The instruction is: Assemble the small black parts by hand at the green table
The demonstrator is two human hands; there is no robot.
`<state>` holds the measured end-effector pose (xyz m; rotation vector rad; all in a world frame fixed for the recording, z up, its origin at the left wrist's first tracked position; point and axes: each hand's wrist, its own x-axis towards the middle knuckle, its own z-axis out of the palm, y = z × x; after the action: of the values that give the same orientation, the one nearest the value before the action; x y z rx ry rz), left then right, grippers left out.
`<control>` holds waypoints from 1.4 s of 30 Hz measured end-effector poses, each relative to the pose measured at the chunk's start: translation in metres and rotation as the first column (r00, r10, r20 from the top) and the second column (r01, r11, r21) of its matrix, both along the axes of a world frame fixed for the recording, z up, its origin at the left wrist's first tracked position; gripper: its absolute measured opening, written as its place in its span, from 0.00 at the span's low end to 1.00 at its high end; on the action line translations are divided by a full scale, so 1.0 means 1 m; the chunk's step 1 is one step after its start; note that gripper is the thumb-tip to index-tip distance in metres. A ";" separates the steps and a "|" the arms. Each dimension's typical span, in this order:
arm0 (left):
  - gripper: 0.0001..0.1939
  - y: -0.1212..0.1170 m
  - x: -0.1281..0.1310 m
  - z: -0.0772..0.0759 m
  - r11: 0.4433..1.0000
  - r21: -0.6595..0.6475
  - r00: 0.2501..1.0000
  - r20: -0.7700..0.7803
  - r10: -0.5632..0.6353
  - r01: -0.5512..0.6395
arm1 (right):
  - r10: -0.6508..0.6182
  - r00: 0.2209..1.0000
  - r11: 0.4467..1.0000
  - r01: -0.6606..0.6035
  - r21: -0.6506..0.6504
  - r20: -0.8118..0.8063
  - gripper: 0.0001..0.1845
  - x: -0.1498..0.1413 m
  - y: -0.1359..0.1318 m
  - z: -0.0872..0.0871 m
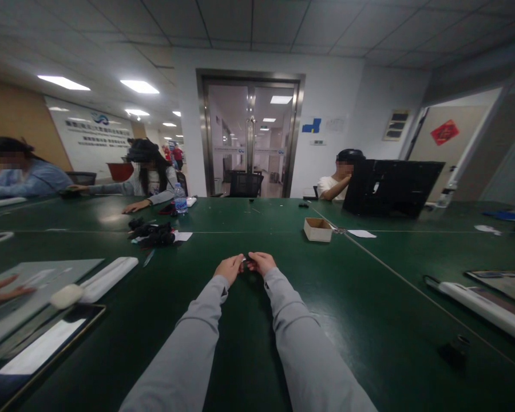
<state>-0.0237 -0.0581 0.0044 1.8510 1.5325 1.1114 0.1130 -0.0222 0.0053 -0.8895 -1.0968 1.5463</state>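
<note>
Over the middle of the green worktop (326, 274), the person's left hand (228, 269) and right hand (262, 262) meet almost tip to tip, both with the fingers pinching a small dark piece (246, 260) between them; it shows a pale glint, but is too small to identify or to show any marking. Beyond it to the right is an open, pale box (318, 232) with no readable print on its side. Farther left, a clear water bottle (180, 204) wears a blue label, its brand too blurred to read.

The most writing is on the wall sign (96, 129) at far left: several rows of dark Chinese characters under a blue curling logo, too smeared to make out. A similar small blue mark and a line of fine lettering run across the glass door (229, 129). On the door at right hangs a red diamond-shaped paper (445, 133) with a dark character that cannot be read for certain. The black monitor (392, 189), seen from behind, carries a small white sticker.
</note>
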 end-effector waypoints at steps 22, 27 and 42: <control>0.16 0.000 -0.001 -0.002 1.000 0.015 0.998 0.064 0.026 -0.027 | -0.039 0.999 0.999 0.039 -0.018 0.003 0.07 -0.001 0.000 0.000; 0.19 -0.001 -0.001 0.000 1.000 0.011 1.000 0.010 0.022 -0.022 | -0.036 0.999 0.999 0.036 -0.013 -0.006 0.07 -0.001 -0.001 0.000; 0.22 0.000 -0.001 -0.001 0.999 -0.004 0.999 0.009 0.035 -0.035 | -0.032 0.999 0.999 0.032 -0.016 -0.004 0.07 -0.001 0.001 0.000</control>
<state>-0.0251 -0.0582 0.0035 1.8207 1.5670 1.1307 0.1117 -0.0212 0.0055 -0.9104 -1.0639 1.5315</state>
